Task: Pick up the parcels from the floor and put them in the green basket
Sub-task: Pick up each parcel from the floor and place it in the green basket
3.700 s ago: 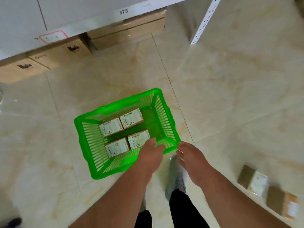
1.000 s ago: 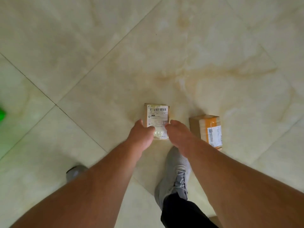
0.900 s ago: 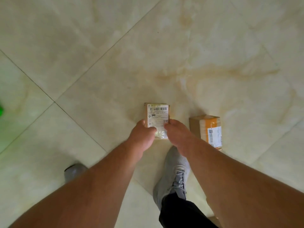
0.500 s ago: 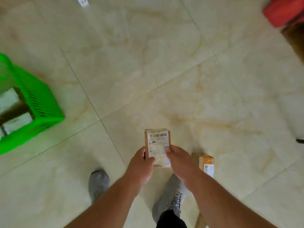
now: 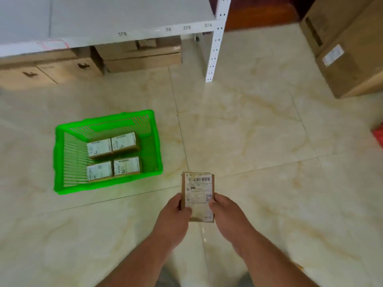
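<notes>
Both hands clamp one parcel between them: the left hand curls round its left edge with the thumb lying over the near corner, and the right hand presses in on the right edge, fingertips on the label. The two-sided hold looks meant to keep the box flat, label up, so it can go down in the same way as the ones already packed. Both forearms reach forward from the bottom of the view at a shallow angle, wrists fairly straight, hands close together with the box sticking out beyond the fingers. The parcel is in the air above the tiled floor, just right of the near right corner of the basket and not yet over its rim. Inside the basket four parcels lie in a neat two-by-two block toward the right, leaving a bare strip along the left wall; that gap seems the likely spot for this one. Beyond the basket stands a white shelf with cartons beneath, and a big carton sits far right.
</notes>
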